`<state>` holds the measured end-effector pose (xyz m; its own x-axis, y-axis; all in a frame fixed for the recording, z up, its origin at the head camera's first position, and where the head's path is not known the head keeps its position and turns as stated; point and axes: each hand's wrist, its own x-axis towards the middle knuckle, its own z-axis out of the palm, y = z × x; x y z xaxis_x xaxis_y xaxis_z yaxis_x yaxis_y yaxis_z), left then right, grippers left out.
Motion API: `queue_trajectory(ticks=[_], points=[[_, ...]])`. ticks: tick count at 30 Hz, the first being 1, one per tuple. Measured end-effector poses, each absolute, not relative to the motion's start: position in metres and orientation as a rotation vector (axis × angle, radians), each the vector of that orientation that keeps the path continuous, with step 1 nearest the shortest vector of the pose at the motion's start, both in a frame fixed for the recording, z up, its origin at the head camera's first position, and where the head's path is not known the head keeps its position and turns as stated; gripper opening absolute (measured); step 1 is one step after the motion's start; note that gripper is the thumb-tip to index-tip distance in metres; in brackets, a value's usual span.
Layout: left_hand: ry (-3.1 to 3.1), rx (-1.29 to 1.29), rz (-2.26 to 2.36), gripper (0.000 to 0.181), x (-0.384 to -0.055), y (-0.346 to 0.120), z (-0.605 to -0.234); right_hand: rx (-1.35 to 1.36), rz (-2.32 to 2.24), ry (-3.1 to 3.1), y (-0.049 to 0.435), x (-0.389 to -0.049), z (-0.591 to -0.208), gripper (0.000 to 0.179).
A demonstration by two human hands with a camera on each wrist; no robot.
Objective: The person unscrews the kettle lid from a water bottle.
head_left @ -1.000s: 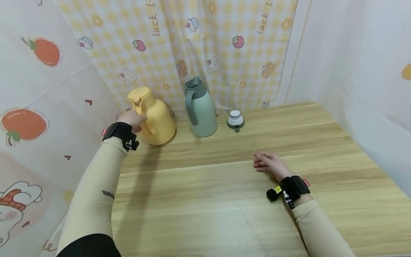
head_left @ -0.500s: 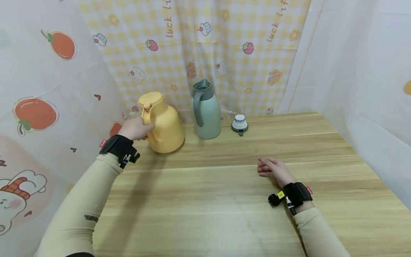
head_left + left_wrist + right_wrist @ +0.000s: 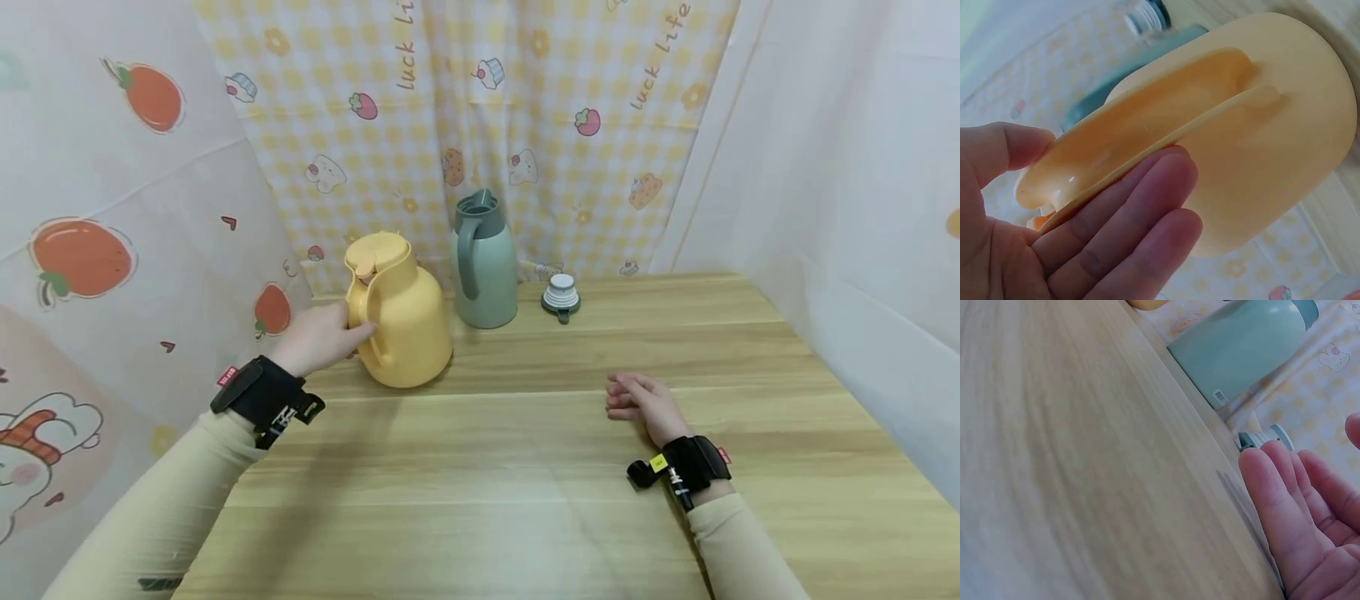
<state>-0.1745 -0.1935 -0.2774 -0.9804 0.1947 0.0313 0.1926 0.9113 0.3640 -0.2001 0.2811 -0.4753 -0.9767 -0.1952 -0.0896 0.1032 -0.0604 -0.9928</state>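
Note:
My left hand [image 3: 318, 340] holds the handle of a yellow vacuum jug [image 3: 412, 329]. In the left wrist view the thumb presses one side of the handle [image 3: 1147, 125] and the fingers lie along the other. The jug stands upright; I cannot tell whether its base touches the table. Just behind it, to the right, is a green vacuum jug [image 3: 491, 279] with its top uncovered. Beside that lies a white and dark green stopper [image 3: 561, 296]. My right hand [image 3: 648, 406] rests on the table, fingers loosely bent, holding nothing; its fingers [image 3: 1266, 481] are apart from everything else.
The wooden table [image 3: 487, 467] runs back to a yellow checked curtain [image 3: 577, 175]. White printed cloth [image 3: 172, 275] hangs close along the left, and plain white cloth [image 3: 847, 192] borders the right side.
The left hand and the yellow jug have come nearer and to the right, closer to the green jug. The head view has shifted slightly. My right hand stays in place.

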Motion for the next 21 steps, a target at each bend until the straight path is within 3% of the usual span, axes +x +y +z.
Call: queue_trajectory(ticks=[21], points=[[3.033, 0.604, 0.639, 0.026, -0.127, -0.144, -0.284, -0.132, -2.23, 1.956, 0.278, -0.197, -0.476, 0.055]])
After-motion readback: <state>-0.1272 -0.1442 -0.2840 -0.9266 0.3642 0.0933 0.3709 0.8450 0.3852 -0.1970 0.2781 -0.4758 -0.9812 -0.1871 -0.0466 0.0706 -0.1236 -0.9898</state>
